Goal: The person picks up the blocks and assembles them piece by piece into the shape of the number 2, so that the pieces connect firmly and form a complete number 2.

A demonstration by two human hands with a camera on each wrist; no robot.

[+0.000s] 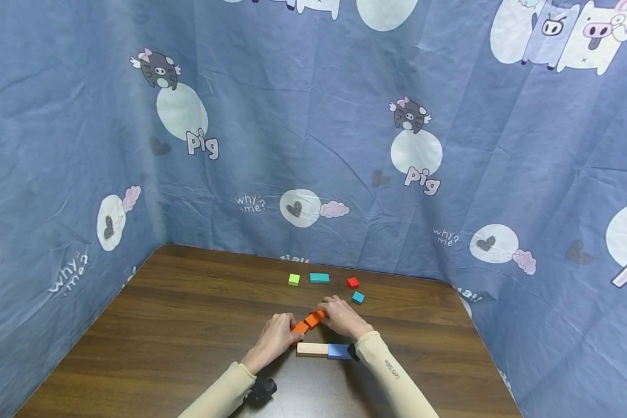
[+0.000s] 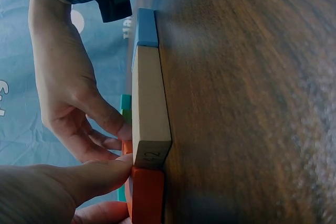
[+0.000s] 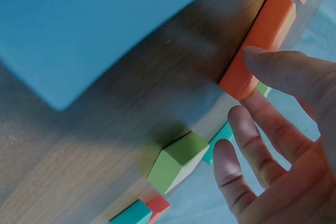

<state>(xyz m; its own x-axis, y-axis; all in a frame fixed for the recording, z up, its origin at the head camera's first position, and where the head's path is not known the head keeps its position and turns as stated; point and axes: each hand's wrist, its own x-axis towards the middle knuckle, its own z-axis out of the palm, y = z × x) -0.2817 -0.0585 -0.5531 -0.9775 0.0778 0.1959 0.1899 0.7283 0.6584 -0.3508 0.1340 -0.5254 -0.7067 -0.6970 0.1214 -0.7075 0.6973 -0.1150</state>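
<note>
Two orange blocks lie nearly end to end in a slanting line on the table, with a thin gap between them. My left hand pinches the nearer orange block between thumb and fingers. At the far end, my right hand holds the other orange block, its thumb on one face and a finger behind. Just in front lies a plain wooden block, end to end with a blue block. In the left wrist view, the near orange block sits by the wooden block's numbered end.
Toward the back lie a lime block, a long teal block, a red block and a small blue-teal block. The right wrist view shows a green block below the right fingers. A printed curtain hangs behind the table.
</note>
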